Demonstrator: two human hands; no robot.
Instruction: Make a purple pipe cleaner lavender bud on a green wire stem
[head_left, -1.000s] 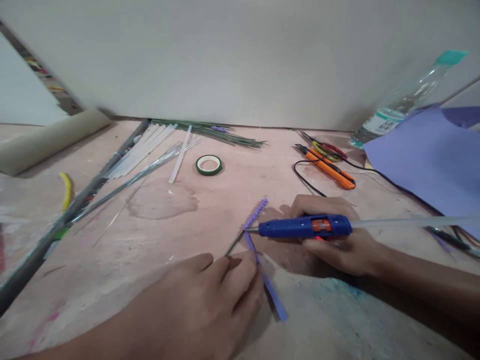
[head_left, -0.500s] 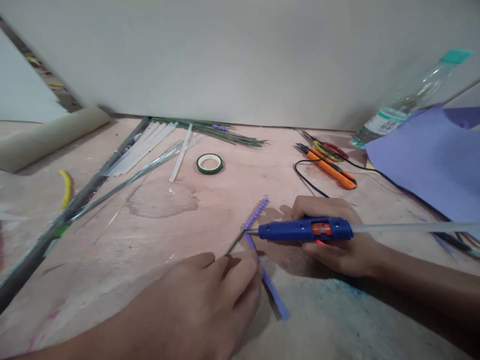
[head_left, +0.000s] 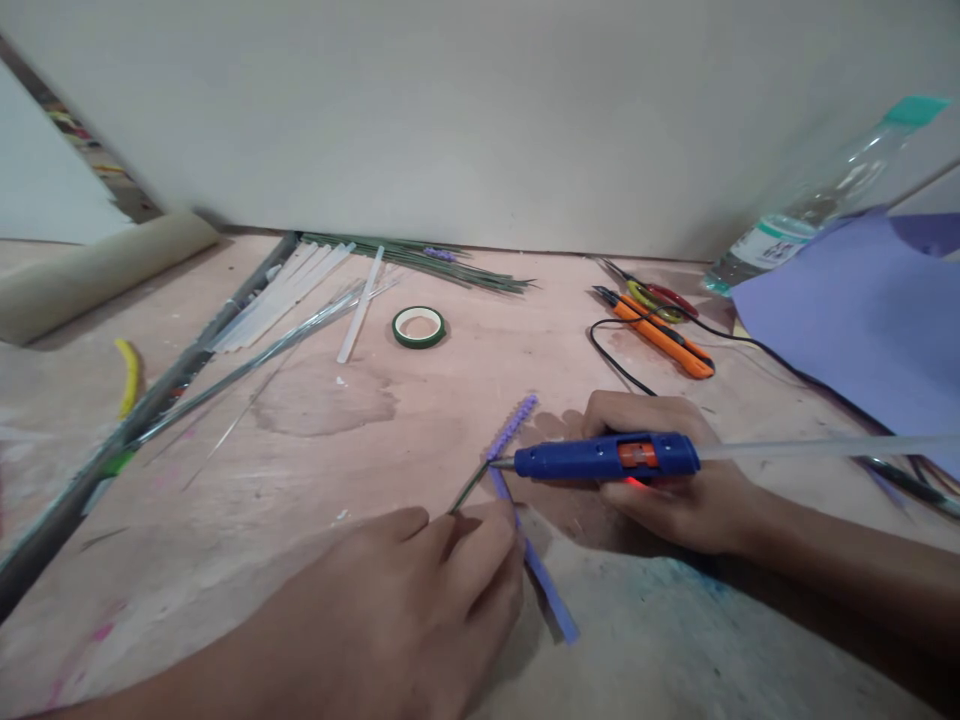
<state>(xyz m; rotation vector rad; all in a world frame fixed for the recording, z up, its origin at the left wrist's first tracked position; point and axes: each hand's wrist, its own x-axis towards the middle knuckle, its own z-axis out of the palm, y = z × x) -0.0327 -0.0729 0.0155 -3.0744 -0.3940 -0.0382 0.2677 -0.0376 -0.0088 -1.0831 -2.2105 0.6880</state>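
My left hand (head_left: 442, 580) is closed on a thin green stem (head_left: 470, 487), and its fingers also cover part of a purple paper strip (head_left: 551, 592). Purple fringed paper (head_left: 513, 427) is wound around the stem's far end, and the loose strip runs from there under my fingers toward me. My right hand (head_left: 667, 490) grips a blue hot glue gun (head_left: 570, 459) with a clear glue stick (head_left: 810, 447) sticking out of its back. The gun's metal nozzle (head_left: 503, 464) meets the stem and strip at the lower end of the wound paper. A red light glows under the gun.
Green floral tape (head_left: 418, 327), several glue sticks (head_left: 285, 298) and a bundle of green stems (head_left: 420, 260) lie beyond my hands. An orange cutter (head_left: 656, 335), scissors (head_left: 660, 300), a black cord (head_left: 619, 360), purple paper (head_left: 847, 320) and a bottle (head_left: 817, 200) are at the right.
Very little differs: the glue gun has shifted slightly left at its back end. My left hand, the stem and the strip stay almost still.
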